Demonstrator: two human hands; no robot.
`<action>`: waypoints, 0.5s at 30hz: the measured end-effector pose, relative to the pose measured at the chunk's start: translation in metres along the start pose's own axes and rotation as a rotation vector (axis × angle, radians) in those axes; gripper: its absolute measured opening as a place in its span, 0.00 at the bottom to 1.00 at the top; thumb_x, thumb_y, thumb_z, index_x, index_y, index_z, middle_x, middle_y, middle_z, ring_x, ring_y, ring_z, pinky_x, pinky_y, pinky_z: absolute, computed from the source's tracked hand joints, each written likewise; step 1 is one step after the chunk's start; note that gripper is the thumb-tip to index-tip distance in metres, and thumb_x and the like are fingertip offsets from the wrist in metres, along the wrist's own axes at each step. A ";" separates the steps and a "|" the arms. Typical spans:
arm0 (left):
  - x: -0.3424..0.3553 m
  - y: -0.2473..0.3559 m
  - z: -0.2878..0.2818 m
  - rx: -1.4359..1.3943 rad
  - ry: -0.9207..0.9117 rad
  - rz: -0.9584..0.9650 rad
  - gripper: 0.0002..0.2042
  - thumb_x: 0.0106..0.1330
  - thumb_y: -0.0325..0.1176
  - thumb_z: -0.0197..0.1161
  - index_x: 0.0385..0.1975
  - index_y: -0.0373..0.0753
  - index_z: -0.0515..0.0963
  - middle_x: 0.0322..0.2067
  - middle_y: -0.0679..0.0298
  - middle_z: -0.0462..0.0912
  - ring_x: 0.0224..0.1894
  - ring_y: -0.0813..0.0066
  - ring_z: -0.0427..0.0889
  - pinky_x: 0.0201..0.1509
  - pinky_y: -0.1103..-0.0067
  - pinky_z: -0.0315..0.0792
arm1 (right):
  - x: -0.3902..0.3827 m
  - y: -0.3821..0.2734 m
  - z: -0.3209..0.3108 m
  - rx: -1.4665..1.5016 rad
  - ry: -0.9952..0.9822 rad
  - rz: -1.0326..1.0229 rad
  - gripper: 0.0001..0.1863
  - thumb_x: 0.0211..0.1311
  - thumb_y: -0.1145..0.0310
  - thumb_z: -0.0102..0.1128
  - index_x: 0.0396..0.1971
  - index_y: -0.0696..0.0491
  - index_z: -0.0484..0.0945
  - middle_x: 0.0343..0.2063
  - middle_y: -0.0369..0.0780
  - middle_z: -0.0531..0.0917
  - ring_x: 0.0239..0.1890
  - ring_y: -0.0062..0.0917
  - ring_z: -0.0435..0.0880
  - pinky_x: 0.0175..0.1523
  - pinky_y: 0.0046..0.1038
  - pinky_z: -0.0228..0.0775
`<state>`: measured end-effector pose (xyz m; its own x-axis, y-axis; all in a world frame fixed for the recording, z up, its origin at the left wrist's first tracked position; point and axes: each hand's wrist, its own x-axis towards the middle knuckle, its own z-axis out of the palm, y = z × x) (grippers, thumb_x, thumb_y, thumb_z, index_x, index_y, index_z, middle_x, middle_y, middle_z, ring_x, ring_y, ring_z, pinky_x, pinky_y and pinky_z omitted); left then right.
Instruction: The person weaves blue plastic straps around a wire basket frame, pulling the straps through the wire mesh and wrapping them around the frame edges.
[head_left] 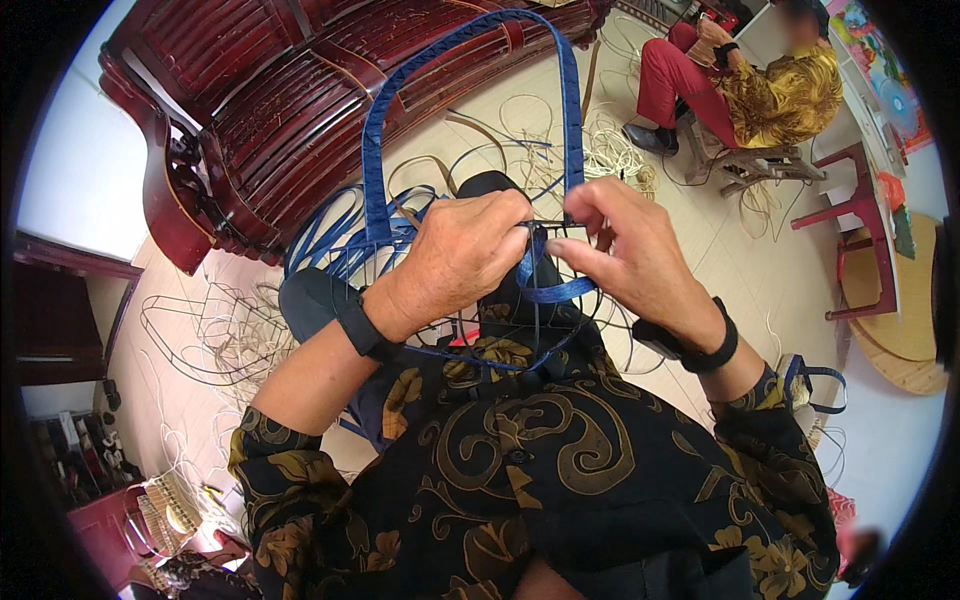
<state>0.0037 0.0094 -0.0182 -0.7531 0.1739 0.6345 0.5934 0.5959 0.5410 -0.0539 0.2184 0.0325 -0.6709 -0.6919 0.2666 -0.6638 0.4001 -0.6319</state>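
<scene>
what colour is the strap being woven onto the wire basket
Blue strap, pinched by both hands; clearest in the head view.

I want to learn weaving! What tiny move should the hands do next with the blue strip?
Probably pull the blue strip snug. It loops loose below the right hand, while the left hand pinches it at the wire frame.

The person wears a black shirt (520, 470) printed all over with gold-brown swirls and flowers, buttoned down the front with small dark buttons. Its sleeves (275, 465) are pushed up to about the elbows, leaving both forearms bare. A black band with a flat black block on it sits snugly around each wrist, one behind the left hand (460, 255) and one behind the right hand (630, 250).
</scene>
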 end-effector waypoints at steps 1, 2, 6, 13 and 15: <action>0.000 0.001 0.000 0.007 -0.003 0.004 0.05 0.59 0.23 0.62 0.33 0.37 0.76 0.23 0.56 0.78 0.24 0.57 0.80 0.28 0.69 0.71 | 0.004 0.005 0.003 -0.068 -0.003 -0.100 0.18 0.53 0.68 0.70 0.41 0.59 0.77 0.36 0.48 0.81 0.37 0.40 0.80 0.41 0.36 0.73; 0.000 0.001 0.000 0.008 0.001 0.013 0.05 0.59 0.24 0.62 0.33 0.37 0.76 0.23 0.56 0.78 0.25 0.57 0.80 0.28 0.69 0.72 | 0.009 0.007 0.005 -0.085 -0.013 -0.168 0.18 0.52 0.68 0.69 0.42 0.59 0.77 0.36 0.48 0.81 0.38 0.42 0.80 0.43 0.37 0.73; 0.000 0.002 0.000 0.032 0.002 0.046 0.07 0.58 0.22 0.62 0.35 0.36 0.75 0.25 0.56 0.78 0.27 0.55 0.81 0.31 0.69 0.74 | 0.025 0.019 0.015 -0.021 -0.092 -0.296 0.18 0.50 0.72 0.61 0.43 0.60 0.78 0.36 0.49 0.82 0.41 0.46 0.80 0.48 0.41 0.73; -0.005 -0.001 0.008 0.046 0.070 0.046 0.12 0.55 0.19 0.65 0.40 0.35 0.76 0.27 0.56 0.83 0.25 0.60 0.83 0.30 0.70 0.76 | 0.047 0.025 0.000 0.124 -0.466 -0.299 0.22 0.45 0.80 0.54 0.45 0.62 0.77 0.40 0.49 0.82 0.46 0.48 0.81 0.52 0.39 0.74; -0.003 -0.001 0.009 0.045 0.063 0.065 0.13 0.54 0.19 0.65 0.40 0.35 0.76 0.27 0.56 0.83 0.24 0.60 0.82 0.29 0.71 0.75 | 0.058 0.028 -0.007 0.188 -0.571 -0.299 0.16 0.48 0.77 0.55 0.39 0.61 0.78 0.33 0.50 0.81 0.40 0.49 0.80 0.46 0.40 0.72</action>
<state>0.0033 0.0155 -0.0255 -0.6932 0.1643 0.7018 0.6261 0.6197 0.4733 -0.1136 0.1940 0.0357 -0.1530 -0.9866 0.0560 -0.6902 0.0661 -0.7206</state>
